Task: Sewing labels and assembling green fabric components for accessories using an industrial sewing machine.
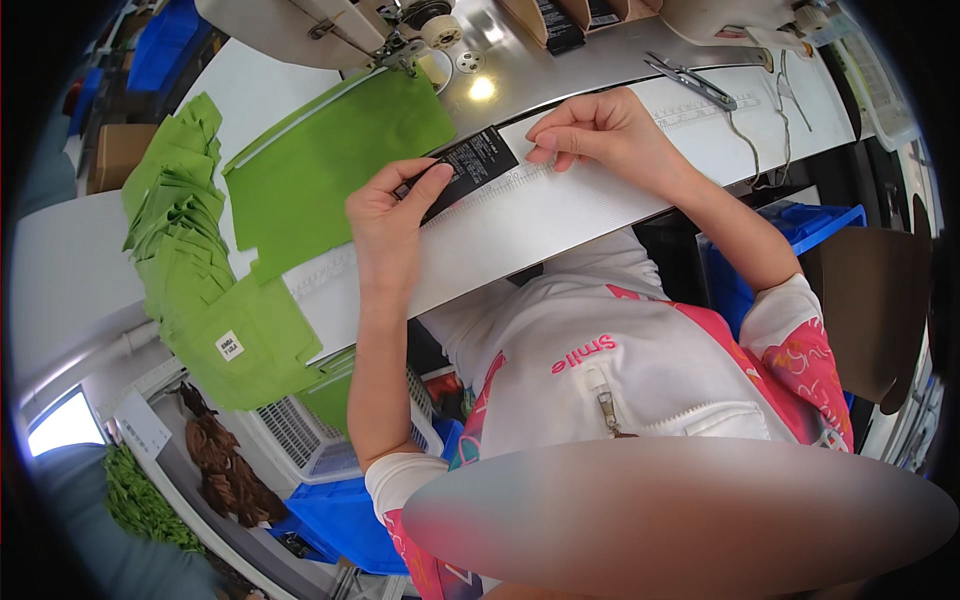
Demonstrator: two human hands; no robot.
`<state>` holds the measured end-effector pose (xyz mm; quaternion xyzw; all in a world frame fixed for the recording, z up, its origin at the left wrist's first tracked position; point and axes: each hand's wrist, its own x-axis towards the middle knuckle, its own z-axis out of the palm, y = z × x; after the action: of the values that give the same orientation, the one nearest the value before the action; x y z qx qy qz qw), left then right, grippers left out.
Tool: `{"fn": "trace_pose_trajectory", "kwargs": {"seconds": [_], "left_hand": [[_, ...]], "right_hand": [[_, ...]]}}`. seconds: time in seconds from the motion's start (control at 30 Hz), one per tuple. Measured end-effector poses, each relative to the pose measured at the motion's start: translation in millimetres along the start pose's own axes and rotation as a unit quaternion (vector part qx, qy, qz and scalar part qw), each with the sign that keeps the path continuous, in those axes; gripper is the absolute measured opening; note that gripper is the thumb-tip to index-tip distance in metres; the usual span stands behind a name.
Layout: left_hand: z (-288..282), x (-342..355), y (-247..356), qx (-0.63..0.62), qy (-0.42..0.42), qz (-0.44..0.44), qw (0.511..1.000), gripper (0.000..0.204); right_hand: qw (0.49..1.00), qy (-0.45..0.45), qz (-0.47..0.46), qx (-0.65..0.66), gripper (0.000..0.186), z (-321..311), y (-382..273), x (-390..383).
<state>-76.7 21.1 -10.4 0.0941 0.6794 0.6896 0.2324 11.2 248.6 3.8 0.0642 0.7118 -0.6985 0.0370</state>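
My left hand (395, 205) holds a black printed label (470, 160) between thumb and fingers, over a white work surface with a printed ruler scale. My right hand (585, 135) hovers just right of the label, thumb and forefinger pinched; I cannot make out what, if anything, is between them. A flat green fabric piece (330, 160) with a pale strip along its top edge lies left of the label, reaching toward the sewing machine (330, 25). At the far left, a pile of folded green pieces (175, 210) hangs over the table edge, one with a white tag (231, 345).
Thread snips (700, 82) and cord lie at the back right, beside another machine part (720, 20). Brown packets with black labels (560, 20) stand behind. Blue bins (770, 225), a white basket (300, 440) and bundles of brown (225, 460) and green material (145, 500) are around the table.
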Motion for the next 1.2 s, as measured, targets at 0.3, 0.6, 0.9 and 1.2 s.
{"fn": "trace_pose_trajectory", "kwargs": {"seconds": [0.3, 0.6, 0.9, 1.2], "left_hand": [[-17, -5, -4, 0.004, 0.019, 0.033, 0.999, 0.013], [-43, -48, -7, 0.154, 0.079, 0.105, 0.979, 0.01], [-41, -64, -12, 0.135, 0.037, 0.126, 0.982, 0.01], [-33, -61, -4, 0.179, -0.002, 0.145, 0.973, 0.012]], "right_hand": [[0.954, 0.029, -0.156, -0.252, 0.013, -7, 6, 22], [0.785, -0.033, -0.385, -0.484, 0.014, 30, 9, 68], [0.802, -0.074, -0.363, -0.469, 0.01, 28, 7, 88], [0.812, -0.102, -0.342, -0.461, 0.012, 25, 2, 95]]}}
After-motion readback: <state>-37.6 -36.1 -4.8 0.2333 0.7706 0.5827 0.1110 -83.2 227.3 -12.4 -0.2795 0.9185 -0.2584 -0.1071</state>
